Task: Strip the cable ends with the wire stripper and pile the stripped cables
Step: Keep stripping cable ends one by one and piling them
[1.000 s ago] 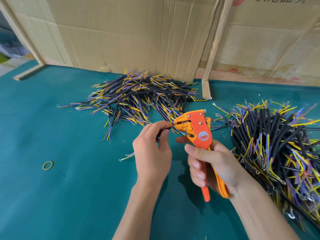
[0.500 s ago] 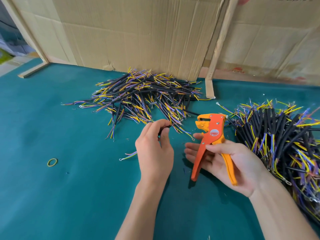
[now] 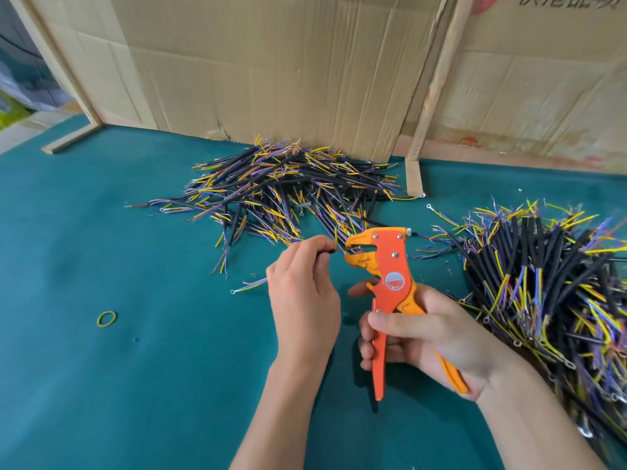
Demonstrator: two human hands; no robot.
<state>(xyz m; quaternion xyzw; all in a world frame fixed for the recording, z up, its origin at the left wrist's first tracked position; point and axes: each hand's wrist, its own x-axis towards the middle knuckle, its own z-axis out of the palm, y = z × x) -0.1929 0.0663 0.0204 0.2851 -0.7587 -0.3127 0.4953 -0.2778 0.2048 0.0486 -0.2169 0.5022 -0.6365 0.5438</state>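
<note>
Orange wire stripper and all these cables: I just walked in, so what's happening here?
A person is stripping cables. The right hand grips the orange wire stripper; the left hand pinches a short black cable at its open head. A loose pile of black cables lies behind on the green table, a bigger heap to the right.

Both forearms reached forward from the bottom edge. The left hand (image 3: 303, 296) was raised with its back to the camera, thumb and forefinger pinched together. The right hand (image 3: 431, 337) lay palm-up beside it, fingers curled, thumb pressed across.
</note>
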